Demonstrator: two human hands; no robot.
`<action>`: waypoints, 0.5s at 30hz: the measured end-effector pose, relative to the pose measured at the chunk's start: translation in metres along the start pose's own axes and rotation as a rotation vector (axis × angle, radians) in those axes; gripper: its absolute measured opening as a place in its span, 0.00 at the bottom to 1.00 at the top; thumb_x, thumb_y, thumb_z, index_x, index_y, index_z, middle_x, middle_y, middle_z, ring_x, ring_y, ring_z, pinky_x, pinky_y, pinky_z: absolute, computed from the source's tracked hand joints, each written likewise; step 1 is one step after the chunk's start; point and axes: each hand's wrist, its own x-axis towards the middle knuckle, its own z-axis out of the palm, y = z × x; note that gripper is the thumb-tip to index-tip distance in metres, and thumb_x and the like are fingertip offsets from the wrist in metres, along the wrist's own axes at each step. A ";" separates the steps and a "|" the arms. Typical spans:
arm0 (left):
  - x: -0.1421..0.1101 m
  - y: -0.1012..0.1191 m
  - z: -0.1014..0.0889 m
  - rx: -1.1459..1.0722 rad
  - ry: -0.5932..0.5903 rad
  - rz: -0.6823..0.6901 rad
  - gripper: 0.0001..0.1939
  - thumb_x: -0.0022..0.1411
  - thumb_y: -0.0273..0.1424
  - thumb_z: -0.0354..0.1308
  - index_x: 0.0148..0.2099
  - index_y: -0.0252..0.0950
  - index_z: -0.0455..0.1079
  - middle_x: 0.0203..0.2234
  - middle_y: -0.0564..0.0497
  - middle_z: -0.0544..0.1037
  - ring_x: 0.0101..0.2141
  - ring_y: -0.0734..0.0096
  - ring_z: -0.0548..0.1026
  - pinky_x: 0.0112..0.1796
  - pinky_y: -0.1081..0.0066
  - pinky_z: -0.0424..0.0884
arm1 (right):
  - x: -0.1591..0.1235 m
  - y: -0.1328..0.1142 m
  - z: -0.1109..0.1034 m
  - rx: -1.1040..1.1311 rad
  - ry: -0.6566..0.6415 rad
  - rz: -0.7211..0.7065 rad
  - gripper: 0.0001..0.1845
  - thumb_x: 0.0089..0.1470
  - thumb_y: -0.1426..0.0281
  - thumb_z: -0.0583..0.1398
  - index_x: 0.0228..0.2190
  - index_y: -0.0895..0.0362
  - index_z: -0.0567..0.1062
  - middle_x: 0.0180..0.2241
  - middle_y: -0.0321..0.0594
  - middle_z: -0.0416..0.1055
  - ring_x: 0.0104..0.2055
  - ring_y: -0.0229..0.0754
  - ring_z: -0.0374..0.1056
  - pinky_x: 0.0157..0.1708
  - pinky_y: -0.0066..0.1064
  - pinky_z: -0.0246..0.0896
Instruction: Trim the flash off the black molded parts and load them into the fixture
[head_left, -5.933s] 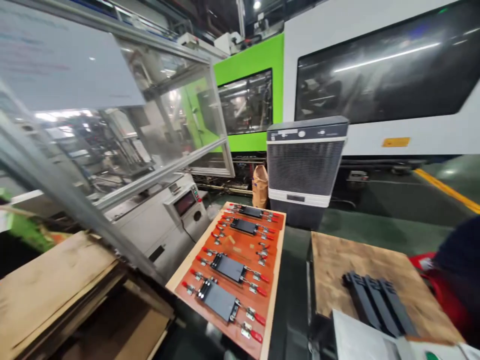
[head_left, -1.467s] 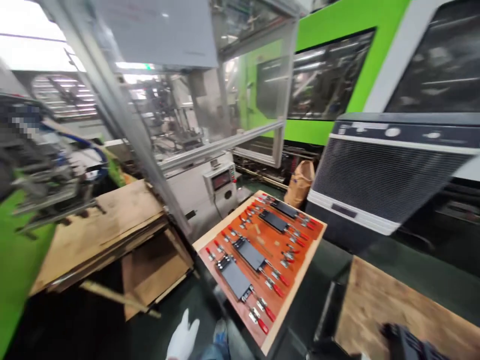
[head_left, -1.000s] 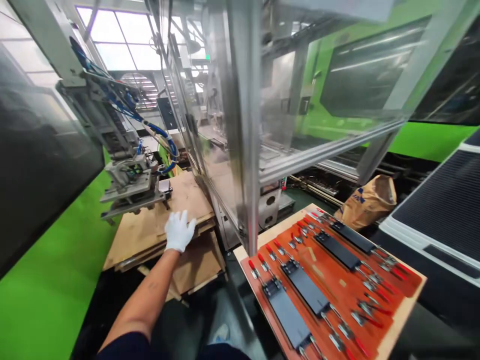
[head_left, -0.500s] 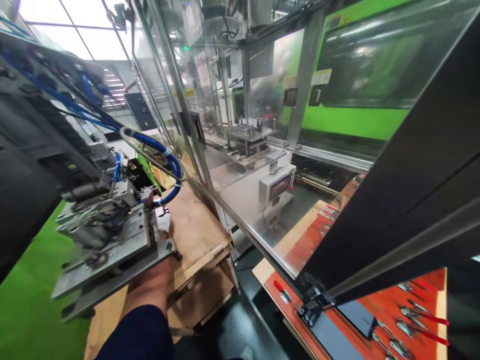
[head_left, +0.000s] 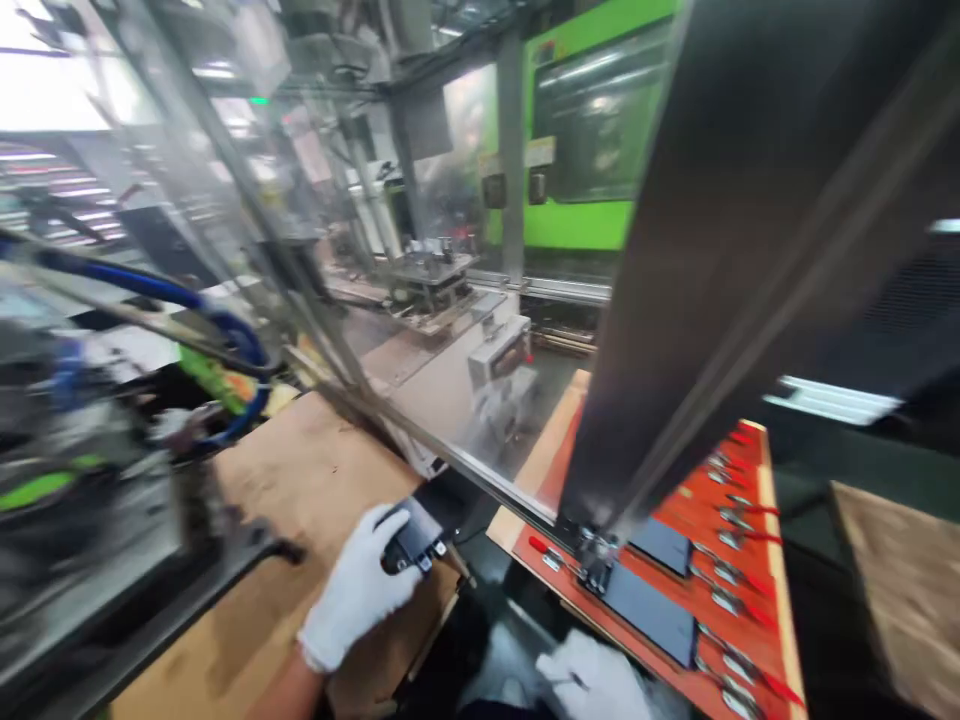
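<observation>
My left hand (head_left: 364,580), in a white glove, is closed around a small dark rectangular panel (head_left: 421,530) with pale tabs along its near edge. It is above the brown cardboard surface (head_left: 300,480). At the bottom of the view my right hand (head_left: 596,675), gloved in white too, is close to the near edge of the orange board (head_left: 712,510). Motion smears its fingers, so I cannot make out their pose. Two dark flat panels lie on the board, the nearer panel (head_left: 651,612) and the farther panel (head_left: 661,545), beside a row of red-handled toggle clamps (head_left: 739,590).
A dark slanted metal post (head_left: 660,250) stands over the board. Clear guard panels enclose a metal fixture (head_left: 435,265) behind. On the left is a blurred machine head (head_left: 135,510) with a blue hose (head_left: 244,335). A wooden surface (head_left: 907,580) is at the right.
My left hand has come out from behind the machine head, moved right, and now shows the dark panel. My right hand has entered at the bottom. The view has turned right.
</observation>
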 end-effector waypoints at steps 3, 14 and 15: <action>-0.008 0.022 0.048 -0.381 -0.404 -0.168 0.24 0.43 0.38 0.68 0.45 0.38 0.80 0.45 0.45 0.82 0.50 0.47 0.77 0.56 0.56 0.71 | 0.020 -0.018 -0.023 -0.068 0.088 -0.058 0.20 0.62 0.60 0.60 0.54 0.47 0.74 0.59 0.43 0.71 0.48 0.48 0.74 0.45 0.35 0.67; 0.000 0.107 0.187 -0.840 -1.024 -0.430 0.29 0.47 0.49 0.71 0.48 0.39 0.80 0.53 0.42 0.79 0.52 0.44 0.77 0.52 0.54 0.75 | -0.095 0.016 -0.132 -0.088 0.227 0.665 0.20 0.48 0.52 0.67 0.37 0.53 0.79 0.38 0.38 0.79 0.39 0.47 0.74 0.31 0.29 0.57; 0.004 0.117 0.191 -0.857 -1.035 -0.409 0.29 0.46 0.49 0.71 0.48 0.39 0.80 0.54 0.43 0.78 0.53 0.45 0.76 0.54 0.55 0.74 | -0.122 0.019 -0.144 -0.092 0.328 0.798 0.20 0.48 0.53 0.67 0.36 0.54 0.79 0.36 0.39 0.78 0.38 0.47 0.73 0.31 0.29 0.56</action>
